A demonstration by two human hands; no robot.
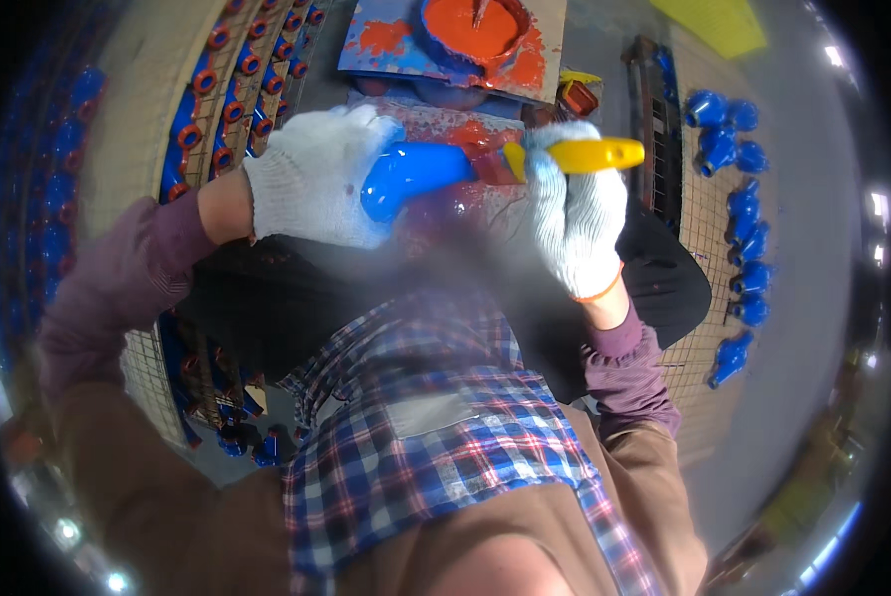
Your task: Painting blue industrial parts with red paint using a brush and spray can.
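In my left hand, which wears a white knit glove, lies a glossy blue casting, wide at the palm and narrower toward the right. Its narrow end points at my right hand, also gloved in white. That hand is closed around a paintbrush with a yellow handle. The brush's reddish bristles meet the narrow end of the casting. Just beyond both hands stands a round bowl of orange-red paint, with a stick or handle in it.
Under the bowl is a paint-splattered board. Racks at the left hold several blue castings with red-painted ends. More blue castings lie on a mesh surface at the right. A yellow sheet shows at the far right.
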